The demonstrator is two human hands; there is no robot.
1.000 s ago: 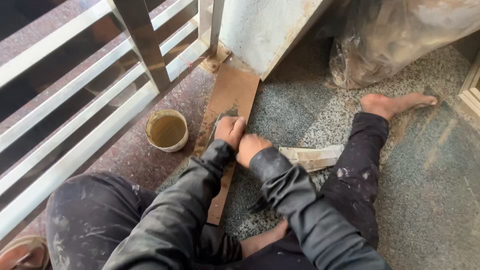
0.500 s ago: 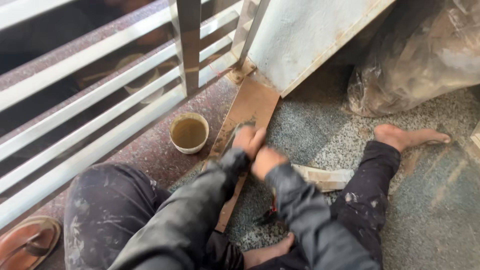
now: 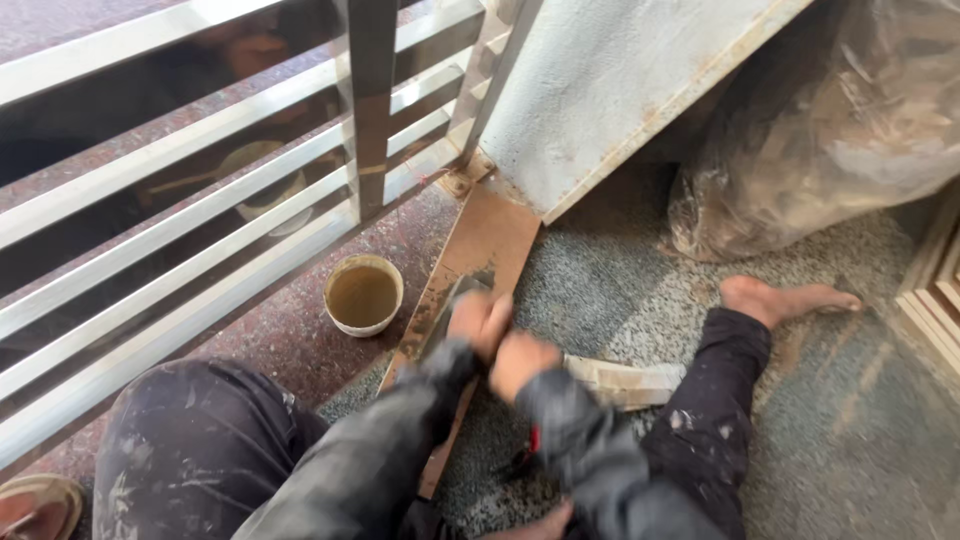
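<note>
Since the previous frames, both hands have shifted slightly further up the brown board (image 3: 490,240), toward the railing post (image 3: 370,110), and the view has tilted so that the cup (image 3: 363,295) now sits nearer the centre. Left hand (image 3: 478,322) and right hand (image 3: 522,362) are pressed close together, fingers curled downward onto a dark grey tool (image 3: 455,300) that lies on the board; motion blur hides how tightly each grip is closed and whether the fingers wrap the tool or only press on it. Both forearms, in dark paint-flecked sleeves, extend forward from the seated body. The board runs diagonally from the metal plate (image 3: 620,90) down between the knees, resting on the speckled floor (image 3: 620,290). The cup, filled with murky liquid, stands just left of the board, apart from it. A pale flat strip (image 3: 625,382) lies to the right of the right hand. A bare foot (image 3: 785,300) rests beyond it, near a plastic-wrapped bundle (image 3: 830,140). Open floor remains to the right of the board; the railing closes off the left side.
</note>
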